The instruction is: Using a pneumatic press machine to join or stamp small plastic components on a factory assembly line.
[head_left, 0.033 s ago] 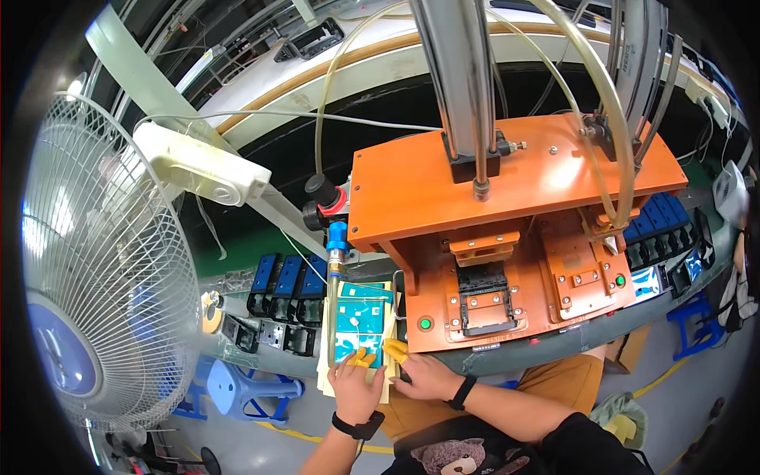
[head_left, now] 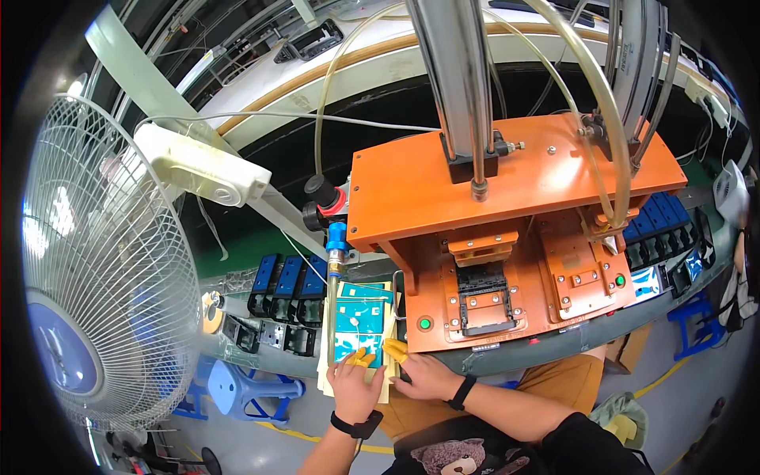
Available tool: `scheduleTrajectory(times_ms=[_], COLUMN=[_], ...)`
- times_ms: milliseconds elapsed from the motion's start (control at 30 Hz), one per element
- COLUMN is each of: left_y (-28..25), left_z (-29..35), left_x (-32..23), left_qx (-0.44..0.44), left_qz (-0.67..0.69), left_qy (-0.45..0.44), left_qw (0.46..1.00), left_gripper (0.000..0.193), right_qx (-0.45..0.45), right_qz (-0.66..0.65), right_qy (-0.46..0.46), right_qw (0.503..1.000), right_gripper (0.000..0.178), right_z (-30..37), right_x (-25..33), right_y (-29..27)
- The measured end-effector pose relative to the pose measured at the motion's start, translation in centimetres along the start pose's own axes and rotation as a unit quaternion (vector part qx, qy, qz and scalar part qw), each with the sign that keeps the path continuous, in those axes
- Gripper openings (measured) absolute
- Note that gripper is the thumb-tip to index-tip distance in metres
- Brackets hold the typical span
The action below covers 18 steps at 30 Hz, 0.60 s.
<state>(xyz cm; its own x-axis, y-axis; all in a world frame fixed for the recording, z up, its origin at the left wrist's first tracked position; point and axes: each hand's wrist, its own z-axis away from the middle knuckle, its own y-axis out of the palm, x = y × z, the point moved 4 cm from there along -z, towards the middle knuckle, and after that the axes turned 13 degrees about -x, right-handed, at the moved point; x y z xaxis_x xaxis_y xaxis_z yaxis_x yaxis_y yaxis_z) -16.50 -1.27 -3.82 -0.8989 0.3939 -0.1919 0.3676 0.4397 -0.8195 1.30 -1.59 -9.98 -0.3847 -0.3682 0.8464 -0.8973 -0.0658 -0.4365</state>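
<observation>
My left hand [head_left: 356,390] rests its fingertips on the near end of a blue-green sheet [head_left: 360,317] with small pale pieces on it. Beneath that lie cream backing papers [head_left: 325,372]. Yellow finger covers [head_left: 362,358] are on some of its fingers, and the thumb stands apart. At the papers' right edge is my right hand [head_left: 431,377], with a yellow finger cover [head_left: 394,350] pointing toward the sheet and its thumb apart below. Nothing can be seen held in either hand. To the right, an orange press [head_left: 507,166] has a black plastic frame [head_left: 484,299] seated in its left fixture.
A metal tube with a blue fitting [head_left: 336,237] stands beside the sheet. Black-and-blue housings [head_left: 286,281] sit on the bench's left, and more [head_left: 661,222] on the right. A caged fan [head_left: 119,261] fills the left side. A blue stool [head_left: 249,388] stands below.
</observation>
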Motion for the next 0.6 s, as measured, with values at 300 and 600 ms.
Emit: scheduleTrajectory(times_ms=[300,600], left_y=[-0.1,-0.3], left_z=[-0.3,-0.2], left_x=[-0.9,-0.8], left_qx=[0.018,-0.010], left_qz=[0.049,0.013], left_qy=[0.009,0.021], left_qw=[0.999,1.000], left_gripper=[0.041,0.037], right_qx=[-0.029,-0.047], right_qz=[0.000,-0.014], right_qy=[-0.015,-0.027], right_qw=[0.999,0.998], right_gripper=[0.049,0.046], right_z=[0.3,0.2], right_x=[-0.3,0.0], right_y=[0.3,0.0])
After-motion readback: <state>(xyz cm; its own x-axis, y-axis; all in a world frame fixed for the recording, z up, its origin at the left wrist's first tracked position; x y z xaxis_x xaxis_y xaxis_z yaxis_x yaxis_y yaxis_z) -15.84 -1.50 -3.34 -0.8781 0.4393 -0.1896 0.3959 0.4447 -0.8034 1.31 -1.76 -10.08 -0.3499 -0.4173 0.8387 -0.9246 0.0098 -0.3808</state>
